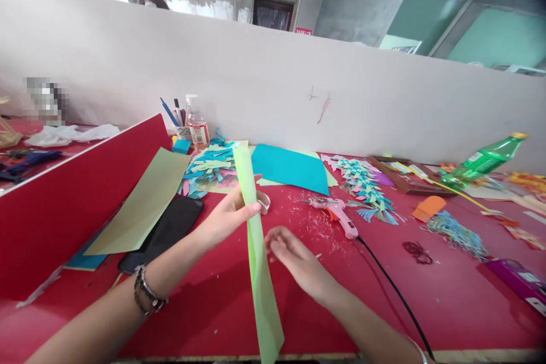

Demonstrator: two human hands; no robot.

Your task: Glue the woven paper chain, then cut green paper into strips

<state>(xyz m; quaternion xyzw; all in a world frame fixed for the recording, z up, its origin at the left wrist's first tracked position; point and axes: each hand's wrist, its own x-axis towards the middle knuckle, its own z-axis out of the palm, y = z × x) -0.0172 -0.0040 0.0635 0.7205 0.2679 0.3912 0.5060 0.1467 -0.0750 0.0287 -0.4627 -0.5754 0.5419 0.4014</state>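
Note:
My left hand [239, 209] is closed around a long light-green sheet of paper [267, 307], thumb in front and fingers behind. The sheet is folded or loosely rolled lengthwise and stands nearly upright, its lower end toward me. A small whitish ring-like curl [264, 203] shows by the left fingertips; I cannot tell what it is. Just right of the sheet's middle is my right hand [294, 259], fingers loosely bent and nothing visible in them. Whether its fingertips touch the paper edge is unclear. A pink glue gun [336, 213] lies beyond it on the red table [324, 318].
Blue paper [290, 168] and cut paper strips [209, 168] lie behind. At left are an olive sheet [140, 205], a black phone-like object [183, 222] and a red divider [85, 193]. A green bottle [486, 162] leans at right. The gun's black cord [392, 284] runs toward me.

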